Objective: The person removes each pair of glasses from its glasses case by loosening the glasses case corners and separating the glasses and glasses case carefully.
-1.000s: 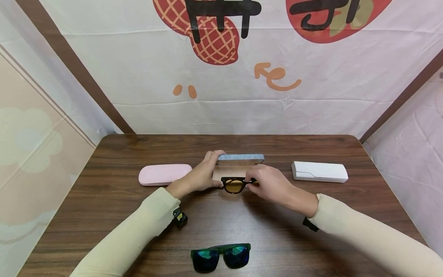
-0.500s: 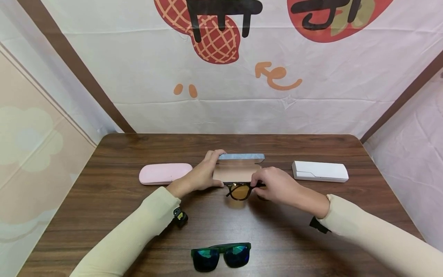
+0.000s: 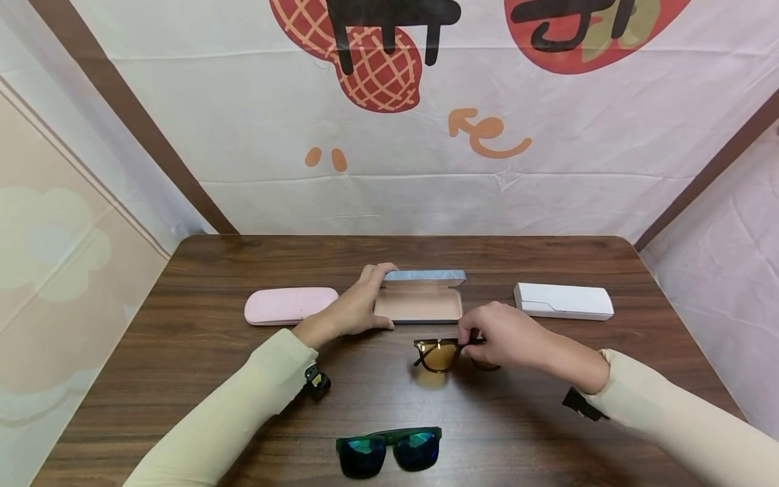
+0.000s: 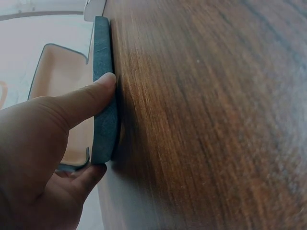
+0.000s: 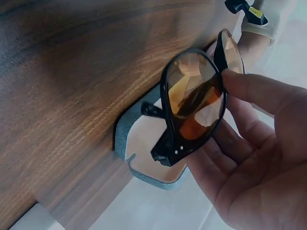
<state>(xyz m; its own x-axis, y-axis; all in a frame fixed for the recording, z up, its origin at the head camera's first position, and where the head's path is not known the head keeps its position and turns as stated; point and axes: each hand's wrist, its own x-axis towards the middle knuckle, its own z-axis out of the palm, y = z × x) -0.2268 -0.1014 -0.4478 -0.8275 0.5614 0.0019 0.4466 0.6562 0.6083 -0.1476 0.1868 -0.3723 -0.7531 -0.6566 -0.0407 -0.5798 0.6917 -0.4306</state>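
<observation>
A blue glasses case (image 3: 420, 308) with a beige lining lies with its lid raised at the back middle of the table. At its left end my left hand (image 3: 353, 308) grips it; in the left wrist view the thumb lies across the case's outer side (image 4: 102, 57) and fingers reach round the end. My right hand (image 3: 505, 338) pinches dark-framed sunglasses (image 3: 439, 356) with amber lenses at the bridge, in front of the case and to its right. The right wrist view shows the amber lens (image 5: 196, 96) close up with the temples folded behind.
A pink glasses case (image 3: 282, 306) lies to the left, partly behind my left wrist. To the right lies a white glasses case (image 3: 562, 302). Green-framed sunglasses (image 3: 420, 452) with blue mirrored lenses rest near the front. A printed cloth (image 3: 389, 203) hangs behind the table.
The right hand has drawn the amber sunglasses out from over the blue case, toward the front and right, baring its lining. The left hand has stayed on the case.
</observation>
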